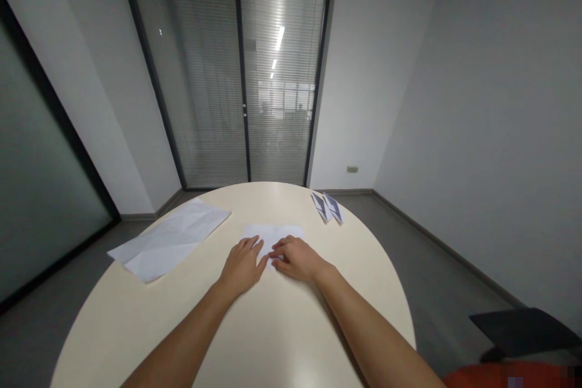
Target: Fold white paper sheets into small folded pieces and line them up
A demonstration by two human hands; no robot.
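A small white sheet of paper [273, 234] lies on the round cream table [254, 327] in front of me. My left hand [240, 265] rests flat on its near left part, fingers stretched out and together. My right hand [295, 257] lies beside it on the near right part, fingers bent and pressing down on the paper. The two hands almost touch at the fingertips. The paper's near edge is hidden under both hands.
A larger creased white sheet [170, 239] lies at the table's left edge. Two small folded printed papers [327, 207] sit at the far right edge. A dark chair [522, 330] stands at the lower right. Glass doors with blinds [236, 79] are ahead.
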